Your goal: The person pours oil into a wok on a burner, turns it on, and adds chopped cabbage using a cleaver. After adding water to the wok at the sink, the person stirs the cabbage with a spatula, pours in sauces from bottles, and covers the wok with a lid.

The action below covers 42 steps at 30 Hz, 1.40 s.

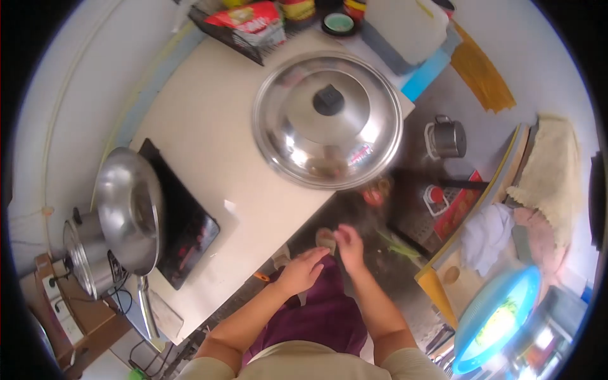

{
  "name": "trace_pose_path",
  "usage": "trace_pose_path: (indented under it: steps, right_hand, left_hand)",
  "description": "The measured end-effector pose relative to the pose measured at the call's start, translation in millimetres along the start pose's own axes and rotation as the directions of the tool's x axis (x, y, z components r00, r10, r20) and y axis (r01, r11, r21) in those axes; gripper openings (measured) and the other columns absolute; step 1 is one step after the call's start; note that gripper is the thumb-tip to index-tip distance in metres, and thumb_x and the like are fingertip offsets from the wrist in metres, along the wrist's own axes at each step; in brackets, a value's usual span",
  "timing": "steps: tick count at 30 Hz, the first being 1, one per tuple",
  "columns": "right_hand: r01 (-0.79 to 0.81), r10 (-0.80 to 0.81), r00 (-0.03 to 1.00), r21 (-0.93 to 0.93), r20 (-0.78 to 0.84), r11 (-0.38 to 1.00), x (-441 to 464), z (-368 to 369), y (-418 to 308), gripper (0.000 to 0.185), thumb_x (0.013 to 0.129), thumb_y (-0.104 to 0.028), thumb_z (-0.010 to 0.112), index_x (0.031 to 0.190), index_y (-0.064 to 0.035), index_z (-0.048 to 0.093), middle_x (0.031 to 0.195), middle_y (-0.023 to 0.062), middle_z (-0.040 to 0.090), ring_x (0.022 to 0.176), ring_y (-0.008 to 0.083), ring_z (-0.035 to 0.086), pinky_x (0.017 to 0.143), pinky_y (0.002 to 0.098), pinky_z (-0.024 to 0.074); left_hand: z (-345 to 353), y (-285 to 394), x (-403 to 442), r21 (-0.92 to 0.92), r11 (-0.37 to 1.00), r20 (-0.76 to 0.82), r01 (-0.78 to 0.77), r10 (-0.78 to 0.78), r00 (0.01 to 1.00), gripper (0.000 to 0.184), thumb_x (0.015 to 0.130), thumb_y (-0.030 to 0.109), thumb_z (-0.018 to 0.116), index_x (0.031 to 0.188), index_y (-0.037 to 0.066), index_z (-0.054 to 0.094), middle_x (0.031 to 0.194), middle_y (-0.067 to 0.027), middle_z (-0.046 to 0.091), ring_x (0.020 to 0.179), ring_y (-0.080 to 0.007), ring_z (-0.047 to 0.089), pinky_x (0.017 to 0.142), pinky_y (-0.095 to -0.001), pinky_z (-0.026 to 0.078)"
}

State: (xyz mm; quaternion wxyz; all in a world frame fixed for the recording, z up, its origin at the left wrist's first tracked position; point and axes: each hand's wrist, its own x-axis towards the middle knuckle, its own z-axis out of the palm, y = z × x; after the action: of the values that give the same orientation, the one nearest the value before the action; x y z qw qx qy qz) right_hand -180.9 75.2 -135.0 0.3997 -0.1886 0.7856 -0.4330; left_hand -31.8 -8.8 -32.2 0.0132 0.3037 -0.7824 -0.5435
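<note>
My left hand is in front of my body, fingers stretched out to the right, with nothing visible in it. Close beside it, my right hand is raised with loosely bent fingers and appears to hold nothing. Both hands are over the floor, just off the counter edge, apart from any object. Beyond them a large round steel lid with a black knob lies on the pale counter. To the left, a steel wok sits at the edge of a black induction cooktop, its handle pointing towards me.
Left of the wok stands a steel pot near a power strip. A blue basin with pale green food and cloths are on the right-hand table. A red packet and a plastic container stand at the back.
</note>
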Motion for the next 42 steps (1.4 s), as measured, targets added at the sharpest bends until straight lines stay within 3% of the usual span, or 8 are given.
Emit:
trace_pose_path:
  steps: [5,14,21,27,30,33,36,42]
  right_hand:
    - [-0.209,0.158,0.934,0.133,0.32,0.969,-62.0,8.6,-74.2,0.01,0.085,-0.008,0.061,0.091,-0.0002,0.06,0.081,0.0065,0.064,0.073,0.0097,0.06,0.065,0.0225,0.0491]
    - [0.038,-0.115,0.906,0.194,0.406,0.98,-122.8,61.2,-171.6,0.006,0.083,-0.003,0.063,0.088,0.0,0.06,0.079,0.0055,0.064,0.069,0.0094,0.059,0.063,0.0223,0.0488]
    - [0.217,-0.198,0.818,0.03,0.539,0.976,-165.7,111.8,-199.7,0.019,0.079,-0.004,0.066,0.096,0.0,0.059,0.082,0.0048,0.062,0.073,0.0091,0.059,0.067,0.0224,0.0477]
    - [0.193,-0.107,0.734,-0.055,0.67,0.98,-189.2,145.8,-211.9,0.021,0.08,-0.005,0.065,0.1,-0.0003,0.06,0.09,0.0062,0.062,0.08,0.0113,0.059,0.072,0.0245,0.0487]
    - [0.221,-0.098,0.717,-0.091,0.69,0.971,-198.7,157.6,-217.4,0.022,0.081,-0.006,0.065,0.101,0.0003,0.059,0.09,0.0064,0.062,0.081,0.0115,0.058,0.073,0.0248,0.0487]
    - [0.211,-0.108,0.713,-0.065,0.693,0.975,-200.0,167.6,-215.3,0.021,0.081,-0.007,0.064,0.1,0.0007,0.06,0.089,0.0058,0.062,0.078,0.0111,0.058,0.072,0.0244,0.0483]
    - [0.184,-0.126,0.728,-0.015,0.674,0.983,-201.2,173.1,-213.1,0.02,0.082,-0.009,0.064,0.099,0.0004,0.06,0.085,0.0045,0.062,0.073,0.01,0.057,0.068,0.0235,0.0475]
    - [0.182,-0.102,0.72,-0.044,0.686,0.982,-195.0,173.9,-214.4,0.021,0.082,-0.009,0.063,0.101,0.0009,0.059,0.085,0.005,0.062,0.074,0.011,0.058,0.069,0.0241,0.0477]
  left_hand:
    - [-35.2,22.7,-31.5,0.038,0.997,-0.175,-0.059,0.065,0.982,0.041,0.082,0.005,0.056,0.122,0.005,0.05,0.119,-0.0146,0.054,0.104,-0.029,0.057,0.087,-0.0354,0.046]
    - [-89.7,36.6,-125.0,-0.082,0.995,-0.504,-0.063,0.013,0.863,0.035,0.081,0.002,0.055,0.116,0.007,0.053,0.112,-0.0146,0.056,0.095,-0.0321,0.059,0.078,-0.0369,0.05]
    - [-128.0,33.5,-221.8,0.224,0.974,-0.6,0.009,0.131,0.789,0.037,0.078,0.001,0.058,0.115,0.007,0.056,0.112,-0.0132,0.057,0.095,-0.0306,0.059,0.077,-0.0353,0.051]
    - [-197.5,33.9,-304.3,0.515,0.781,-0.752,0.352,0.216,0.622,0.044,0.075,0.011,0.063,0.117,0.004,0.052,0.119,-0.0166,0.053,0.105,-0.0342,0.052,0.091,-0.0417,0.041]
    - [-224.0,1.2,-336.3,0.419,0.661,-0.847,0.622,0.039,0.53,0.061,0.074,0.02,0.068,0.128,0.004,0.043,0.123,-0.0199,0.049,0.106,-0.035,0.052,0.091,-0.0437,0.041]
    - [-231.5,-39.3,-352.6,0.191,0.781,-0.817,0.595,-0.21,0.537,0.074,0.074,0.014,0.07,0.137,0.004,0.032,0.108,-0.0225,0.057,0.092,-0.0327,0.06,0.079,-0.043,0.049]
    - [-247.0,-45.7,-354.5,-0.391,0.769,-0.469,0.506,-0.639,0.609,0.078,0.076,0.015,0.069,0.14,0.003,0.025,0.099,-0.0225,0.059,0.071,-0.0253,0.064,0.058,-0.0355,0.053]
    - [-252.7,-29.2,-346.6,-0.729,0.631,-0.308,0.264,-0.647,0.697,0.071,0.078,0.01,0.065,0.139,0.004,0.027,0.076,-0.0135,0.058,0.05,-0.0172,0.057,0.044,-0.0299,0.049]
